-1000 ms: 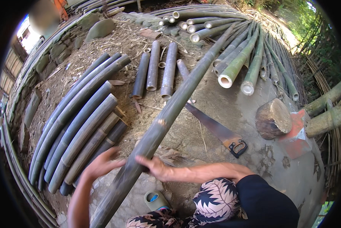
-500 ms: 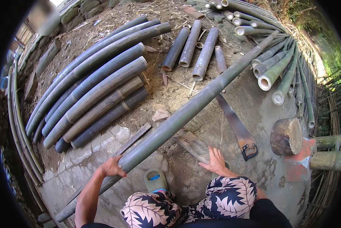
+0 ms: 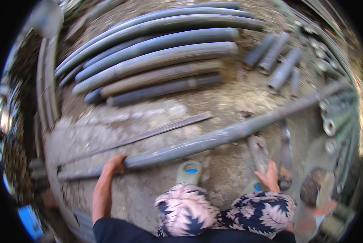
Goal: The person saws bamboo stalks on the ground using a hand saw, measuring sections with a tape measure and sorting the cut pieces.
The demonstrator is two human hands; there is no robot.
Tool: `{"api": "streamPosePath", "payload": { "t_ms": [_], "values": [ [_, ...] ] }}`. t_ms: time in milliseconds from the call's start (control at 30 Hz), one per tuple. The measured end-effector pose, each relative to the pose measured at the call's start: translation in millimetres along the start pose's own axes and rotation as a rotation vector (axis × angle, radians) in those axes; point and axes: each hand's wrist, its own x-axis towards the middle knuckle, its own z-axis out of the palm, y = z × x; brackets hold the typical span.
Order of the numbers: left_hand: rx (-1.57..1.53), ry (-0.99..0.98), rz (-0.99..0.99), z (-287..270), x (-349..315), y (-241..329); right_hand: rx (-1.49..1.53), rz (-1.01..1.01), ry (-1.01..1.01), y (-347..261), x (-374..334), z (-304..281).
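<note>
A long green-grey bamboo pole (image 3: 189, 149) lies slantwise before me, its far end over the bamboo at the right. My left hand (image 3: 116, 164) is closed around it near its left end. Under the pole's middle, a notched wooden block (image 3: 259, 153) points toward me. My right hand (image 3: 269, 177) touches the block's near end, thumb spread away from the fingers; blur hides finer detail. Just right of it lies a handsaw (image 3: 286, 162), blade pointing away. My feet, in green sandals (image 3: 188, 172), are on either side of the space between my knees.
Several long bamboo poles (image 3: 157, 48) lie side by side at the far left. Short cut tubes (image 3: 286, 71) lie beyond the pole. A stack of bamboo (image 3: 331, 125) fills the right side, near a log stump (image 3: 313, 186). A thin strip (image 3: 149, 133) lies beyond the pole.
My view has turned left, so the scene has shifted right and the pole looks flatter across it. The left hand still grips the pole; the right hand is still at the block.
</note>
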Motion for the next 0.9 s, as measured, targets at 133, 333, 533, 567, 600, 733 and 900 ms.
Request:
{"api": "streamPosePath", "payload": {
  "t_ms": [133,333,533,567,600,733,900],
  "values": [
    [-0.482,0.328,0.183,-1,10,-26,-0.225,-0.124,0.234,18,-54,24],
    [-0.077,0.591,0.036,14,7,10,-0.113,-0.464,0.233,-147,-4,-48],
    [-0.171,0.846,0.33,14,-5,18,-0.289,-0.77,0.313,-244,43,-81],
    [-0.153,0.907,0.438,-4,-26,33,-0.363,-0.83,0.329,-258,44,-89],
    [-0.151,0.803,0.494,-19,-48,48,-0.407,-0.875,0.293,-269,46,-92],
    [-0.226,0.579,0.761,-30,-102,85,-0.432,-0.993,0.103,-302,50,-92],
    [-0.206,0.461,0.584,-39,-140,109,-0.098,-0.941,-0.031,-270,56,-101]
  ]
}}
